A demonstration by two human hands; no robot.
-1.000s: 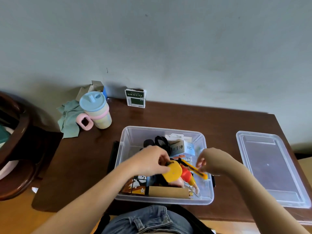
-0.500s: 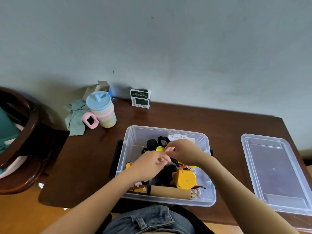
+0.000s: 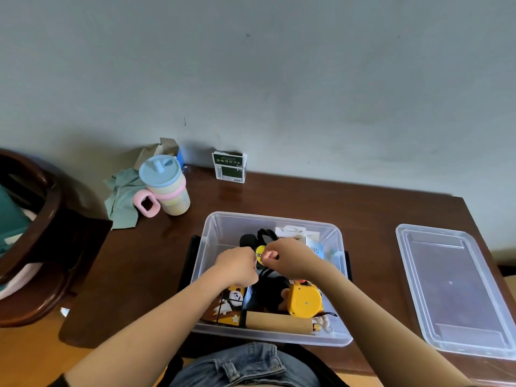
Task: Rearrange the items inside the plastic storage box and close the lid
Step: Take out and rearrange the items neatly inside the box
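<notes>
Hands [image 3: 262, 261] (both) on yellow disc [image 3: 260, 253]

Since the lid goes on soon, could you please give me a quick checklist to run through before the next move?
1. Clear plastic lid within reach, lying on the brown wooden table right of the clear plastic storage box: ok.
2. Lid bare: ok.
3. Hands out of the box: not ok; left hand and right hand pinch a small round yellow item.
4. Yellow round tape measure below the rim: cannot tell.
</notes>
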